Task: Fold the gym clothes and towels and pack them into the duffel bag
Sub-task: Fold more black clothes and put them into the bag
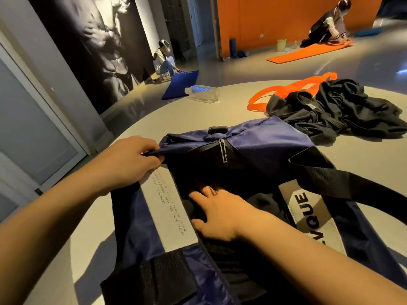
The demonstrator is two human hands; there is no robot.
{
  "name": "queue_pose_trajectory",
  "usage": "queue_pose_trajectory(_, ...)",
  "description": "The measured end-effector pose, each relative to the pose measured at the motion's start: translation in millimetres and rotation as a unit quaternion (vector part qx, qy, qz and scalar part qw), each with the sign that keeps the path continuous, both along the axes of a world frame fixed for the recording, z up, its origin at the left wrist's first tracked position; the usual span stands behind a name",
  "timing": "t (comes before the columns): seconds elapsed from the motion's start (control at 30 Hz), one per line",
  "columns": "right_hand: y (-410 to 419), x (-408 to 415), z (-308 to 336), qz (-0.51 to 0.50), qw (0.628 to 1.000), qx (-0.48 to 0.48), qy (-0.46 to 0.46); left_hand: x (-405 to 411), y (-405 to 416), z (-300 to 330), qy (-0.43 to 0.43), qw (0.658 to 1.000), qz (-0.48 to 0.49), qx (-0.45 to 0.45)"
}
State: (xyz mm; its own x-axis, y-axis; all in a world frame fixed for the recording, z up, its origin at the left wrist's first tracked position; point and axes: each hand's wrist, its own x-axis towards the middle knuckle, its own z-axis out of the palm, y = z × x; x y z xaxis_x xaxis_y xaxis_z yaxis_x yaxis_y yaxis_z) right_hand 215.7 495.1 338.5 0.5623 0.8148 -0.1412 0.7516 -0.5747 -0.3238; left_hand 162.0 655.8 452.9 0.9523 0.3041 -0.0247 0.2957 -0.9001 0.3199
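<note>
At lower centre, a right hand (217, 213) reached with fingers straight into the open navy nylon duffel bag (264, 148) on a round pale table (231, 91), touching dark fabric inside. At centre left, the left hand (130, 159) pinched the bag's opening edge. Beyond, at upper right, crumpled black gym clothes (334, 106) lay over an orange resistance band (286, 89); a clear plastic water bottle (202, 93) lay on its side nearby

Navy duffel bag (271, 144) open; black clothes (337, 106) crumpled beyond.

One head-worn wide view; looks forward and down, close over the duffel bag (259, 146) on the table (363, 168).
</note>
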Motion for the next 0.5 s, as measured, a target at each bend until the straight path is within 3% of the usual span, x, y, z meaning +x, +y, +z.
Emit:
queue_pose_trajectory(0.1,2.9,5.1,-0.9,0.038,0.997,-0.062,0.034,-5.1,-0.6,-1.6,-0.007,0.97,0.076,-0.23)
queue_pose_trajectory(0.17,4.5,5.9,1.7,0.052,0.993,-0.092,0.042,-5.0,3.4,-3.0,-0.003,0.947,0.095,-0.307)
queue_pose_trajectory(0.3,13.4,3.8,8.9,0.045,0.986,-0.153,0.043,-4.1,9.5,-1.0,0.012,0.934,0.086,-0.346)
queue_pose_trajectory(0.5,21.4,0.8,11.6,-0.009,0.992,-0.116,0.054,-7.5,6.6,-3.8,0.013,0.948,0.04,-0.317)
